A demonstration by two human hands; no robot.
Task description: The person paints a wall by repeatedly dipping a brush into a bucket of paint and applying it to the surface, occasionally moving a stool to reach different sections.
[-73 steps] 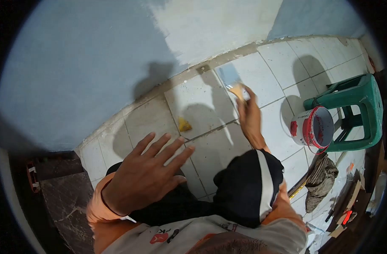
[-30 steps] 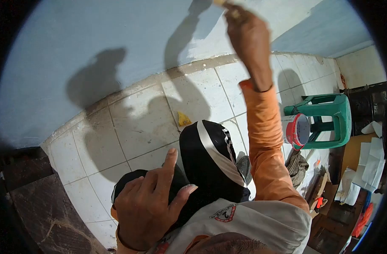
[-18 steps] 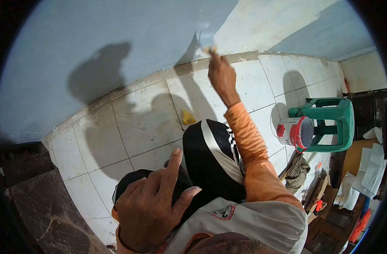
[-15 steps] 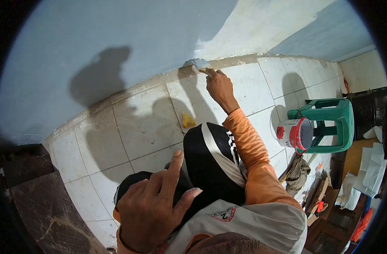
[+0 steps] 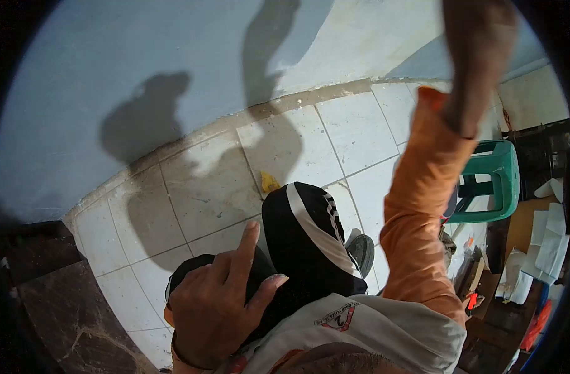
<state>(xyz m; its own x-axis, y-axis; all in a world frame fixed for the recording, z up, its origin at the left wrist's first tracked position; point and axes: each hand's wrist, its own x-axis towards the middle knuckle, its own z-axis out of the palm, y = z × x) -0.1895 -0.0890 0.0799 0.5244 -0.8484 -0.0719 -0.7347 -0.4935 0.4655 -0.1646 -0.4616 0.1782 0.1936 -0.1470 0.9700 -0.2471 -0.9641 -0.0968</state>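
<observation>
My left hand (image 5: 219,305) rests on my left knee, index finger stretched out, thumb apart, nothing in it. My right arm in an orange sleeve (image 5: 422,206) is raised high at the right. My right hand (image 5: 478,56) is blurred against the wall near the top edge; its fingers and anything in them are cut off there. The wall (image 5: 142,62) is pale blue, with a lighter whitish patch (image 5: 360,43) at the upper middle. My black shorts with a white stripe (image 5: 304,230) fill the lower centre.
White floor tiles (image 5: 198,181) run along the wall's base, with a yellow scrap (image 5: 269,182) lying on them. A green plastic stool (image 5: 500,181) stands at the right, partly behind my arm. Papers and clutter (image 5: 546,243) lie at the far right. A dark stone step (image 5: 61,311) is lower left.
Half a second ago my right hand held a paintbrush low at the wall's base. It has since swung up and to the right. The paint bucket is now behind my arm. My left hand has stayed on the knee.
</observation>
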